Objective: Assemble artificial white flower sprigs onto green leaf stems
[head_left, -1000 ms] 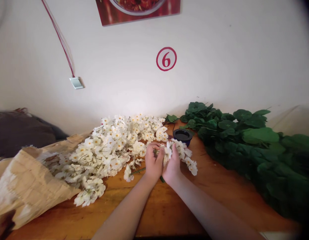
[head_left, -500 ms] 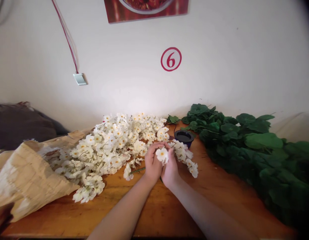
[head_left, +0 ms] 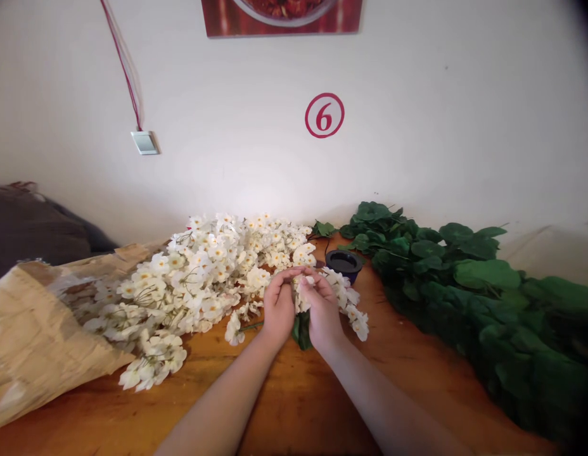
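Note:
In the middle of the table, my left hand (head_left: 279, 307) and my right hand (head_left: 324, 311) are cupped together around a spray of white artificial flowers (head_left: 355, 313). Its blossoms spill out to the right of my right hand, and a few petals show between the thumbs. Below them, a dark green leaf (head_left: 302, 330) hangs between my palms. Both hands have their fingers curled and closed on the spray; the stem inside them is hidden. Just behind my right hand stands a small dark pot (head_left: 344, 263).
A large heap of white flowers (head_left: 203, 272) lies to the left, partly in brown paper wrapping (head_left: 47, 342). Green leaf stems (head_left: 465, 304) are piled along the right. The wooden table (head_left: 294, 405) meets a white wall (head_left: 393, 152) behind. Dark cloth (head_left: 32, 228) sits at far left.
The single blossom that faced me between my hands is now mostly covered by my fingers. A green leaf has come into sight under my palms. The view has shifted slightly.

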The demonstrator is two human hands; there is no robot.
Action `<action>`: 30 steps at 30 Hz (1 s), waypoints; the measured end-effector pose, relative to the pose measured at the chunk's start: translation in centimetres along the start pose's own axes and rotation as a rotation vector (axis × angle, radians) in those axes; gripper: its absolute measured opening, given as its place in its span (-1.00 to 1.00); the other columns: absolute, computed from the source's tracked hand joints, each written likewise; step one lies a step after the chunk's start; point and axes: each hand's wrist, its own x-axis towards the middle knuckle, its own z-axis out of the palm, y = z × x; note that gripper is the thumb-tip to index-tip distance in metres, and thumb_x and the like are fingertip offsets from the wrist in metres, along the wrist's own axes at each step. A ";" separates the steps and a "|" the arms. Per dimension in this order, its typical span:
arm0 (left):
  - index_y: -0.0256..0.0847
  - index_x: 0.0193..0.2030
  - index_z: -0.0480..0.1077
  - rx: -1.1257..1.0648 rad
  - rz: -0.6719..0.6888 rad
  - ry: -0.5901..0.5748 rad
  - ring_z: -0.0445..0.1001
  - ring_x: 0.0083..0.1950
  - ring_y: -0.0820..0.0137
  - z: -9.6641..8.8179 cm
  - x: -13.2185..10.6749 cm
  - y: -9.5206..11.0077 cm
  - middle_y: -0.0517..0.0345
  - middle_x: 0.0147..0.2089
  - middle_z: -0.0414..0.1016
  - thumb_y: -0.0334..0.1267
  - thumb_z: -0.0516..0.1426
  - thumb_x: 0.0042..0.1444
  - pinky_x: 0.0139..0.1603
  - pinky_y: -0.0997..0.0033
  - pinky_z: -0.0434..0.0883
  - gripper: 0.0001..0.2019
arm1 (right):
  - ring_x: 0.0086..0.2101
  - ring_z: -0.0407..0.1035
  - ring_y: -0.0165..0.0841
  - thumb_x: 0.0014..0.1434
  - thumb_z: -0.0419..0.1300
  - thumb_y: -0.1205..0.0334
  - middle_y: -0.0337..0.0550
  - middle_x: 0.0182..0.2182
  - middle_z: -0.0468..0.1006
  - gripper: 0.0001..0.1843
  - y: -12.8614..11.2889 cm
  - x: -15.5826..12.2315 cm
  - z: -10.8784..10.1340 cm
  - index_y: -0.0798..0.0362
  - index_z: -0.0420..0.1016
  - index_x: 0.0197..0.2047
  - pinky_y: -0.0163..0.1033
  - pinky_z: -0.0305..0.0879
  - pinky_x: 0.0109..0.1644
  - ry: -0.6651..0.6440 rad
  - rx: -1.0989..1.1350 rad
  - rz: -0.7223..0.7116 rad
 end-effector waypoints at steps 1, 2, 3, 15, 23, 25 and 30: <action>-0.21 -0.21 0.49 -0.036 -0.026 -0.003 0.50 0.07 0.28 0.0 0.2 0.1 0.04 -0.04 0.58 -0.46 0.00 0.09 0.22 0.12 0.33 -0.74 | -0.08 0.43 -0.32 0.03 0.35 0.19 -0.20 -0.08 0.56 -0.85 -0.1 0.2 -0.1 0.00 0.53 -0.30 -0.19 0.29 0.06 -0.001 0.040 0.023; -0.21 -0.22 0.49 -0.087 -0.061 -0.004 0.51 0.07 0.27 -0.1 0.3 0.3 0.03 -0.04 0.58 -0.47 0.00 0.07 0.22 0.11 0.33 -0.74 | -0.14 0.44 -0.33 0.01 0.37 0.20 -0.21 -0.13 0.58 -0.85 -0.2 0.4 -0.2 0.00 0.54 -0.32 -0.20 0.32 0.00 -0.007 0.080 0.056; -0.22 -0.23 0.48 -0.152 -0.100 -0.006 0.51 0.06 0.26 0.0 0.4 0.4 0.03 -0.05 0.59 -0.47 0.00 0.06 0.21 0.10 0.34 -0.74 | -0.22 0.45 -0.35 -0.01 0.38 0.20 -0.22 -0.21 0.59 -0.85 -0.2 0.6 -0.3 0.00 0.54 -0.34 -0.21 0.34 -0.07 -0.015 0.120 0.095; -0.25 -0.26 0.39 -0.503 -0.241 0.010 0.58 -0.01 0.19 0.4 0.7 1.4 -0.03 -0.14 0.63 -0.48 0.06 -0.04 0.19 0.01 0.35 -0.81 | -0.29 0.44 -0.35 0.05 0.32 0.27 -0.26 -0.40 0.57 -0.94 -0.1 1.2 -0.8 0.02 0.51 -0.41 -0.23 0.37 -0.09 -0.088 0.406 0.325; -0.20 -0.10 0.29 -0.351 -0.222 0.030 0.55 0.02 0.25 0.3 0.7 1.6 -0.01 -0.12 0.62 -0.33 0.11 0.14 0.18 0.08 0.35 -0.82 | -0.16 0.48 -0.32 0.16 0.23 0.11 -0.25 -0.27 0.61 -0.86 0.2 0.2 0.1 -0.01 0.51 -0.28 -0.18 0.38 0.00 -0.031 0.395 0.367; -0.17 -0.07 0.27 -0.274 -0.187 0.025 0.55 0.01 0.27 0.6 0.4 1.5 0.01 -0.09 0.61 -0.29 0.11 0.17 0.18 0.08 0.35 -0.81 | -0.12 0.48 -0.33 0.18 0.21 0.07 -0.23 -0.22 0.62 -0.81 0.1 -0.1 0.4 0.00 0.52 -0.25 -0.21 0.38 0.02 0.025 0.399 0.373; -0.15 -0.05 0.31 -0.058 -0.063 -0.064 0.51 0.08 0.27 0.9 -0.7 0.9 0.00 -0.04 0.59 -0.28 0.09 0.21 0.23 0.07 0.29 -0.82 | -0.06 0.48 -0.37 0.21 0.16 0.03 -0.17 -0.13 0.62 -0.67 -0.1 -0.6 0.8 0.04 0.52 -0.07 -0.29 0.39 0.03 0.097 0.417 0.358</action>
